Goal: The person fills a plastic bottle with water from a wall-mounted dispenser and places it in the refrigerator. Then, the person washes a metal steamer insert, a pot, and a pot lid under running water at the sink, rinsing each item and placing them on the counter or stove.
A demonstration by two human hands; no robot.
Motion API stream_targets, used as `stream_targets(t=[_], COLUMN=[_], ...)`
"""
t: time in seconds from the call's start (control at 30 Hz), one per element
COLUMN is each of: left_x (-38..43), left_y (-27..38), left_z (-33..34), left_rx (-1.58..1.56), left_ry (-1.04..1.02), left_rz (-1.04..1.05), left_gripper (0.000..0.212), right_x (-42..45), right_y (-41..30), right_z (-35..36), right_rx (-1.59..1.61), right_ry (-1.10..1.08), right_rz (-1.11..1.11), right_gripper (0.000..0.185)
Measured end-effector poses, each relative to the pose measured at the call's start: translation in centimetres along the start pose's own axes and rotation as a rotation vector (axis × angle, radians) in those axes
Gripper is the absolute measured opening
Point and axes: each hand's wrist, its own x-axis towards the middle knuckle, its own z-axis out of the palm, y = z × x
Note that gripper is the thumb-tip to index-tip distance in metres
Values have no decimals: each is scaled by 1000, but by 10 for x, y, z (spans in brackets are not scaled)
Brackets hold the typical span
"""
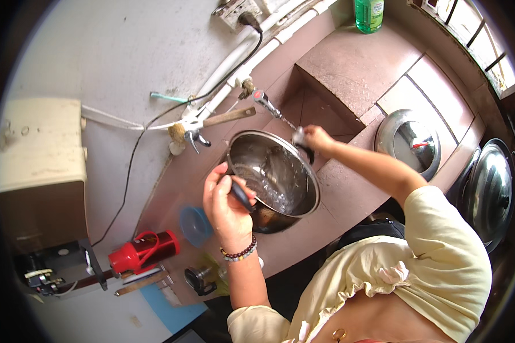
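Observation:
A deep stainless steel pot (298, 191) tilts over the edge of the tiled sink, with its mouth facing up and a little water inside. My left hand (227, 203), wearing a beaded bracelet, grips the pot's near black handle (241, 195). Past the far rim, my right hand (319, 139) pinches a small grey object (299, 136), too blurred to identify. Water runs onto that object from the metal tap (266, 103). Below my right fingers is the pot's far black handle (308, 153).
A steel lid (407, 143) lies right of the sink basin (313, 111); larger lidded cookware (491, 193) stands beyond. A green liquid bottle (369, 17) stands at the back. A blue bowl (196, 226), red thermos flask (143, 252) and glass jug (199, 279) sit on the left.

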Motion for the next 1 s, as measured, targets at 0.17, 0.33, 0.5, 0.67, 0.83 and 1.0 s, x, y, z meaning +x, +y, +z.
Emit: stream_targets(t=[0.17, 0.33, 0.5, 0.67, 0.83, 1.0], left_x=[35, 71, 81, 58, 20, -16], left_y=[-16, -26, -34, -20, 0, 8], left_z=[35, 73, 76, 74, 42, -14], left_rx=[184, 289, 294, 212, 134, -65], left_ry=[-180, -174, -165, -177, -86, 64], left_rz=[11, -69, -77, -83, -19, 67], left_gripper=[42, 56, 63, 59, 55, 51], right_x=[-24, -8, -4, 9, 11, 54], right_y=[32, 70, 84, 87, 63, 62], right_z=[70, 124, 137, 135, 114, 48], right_rx=[266, 515, 691, 818, 955, 784], right_ry=[-162, -253, -268, -236, -180, 289], right_rz=[413, 653, 677, 653, 797, 427], right_gripper=[28, 24, 25, 26, 29, 29])
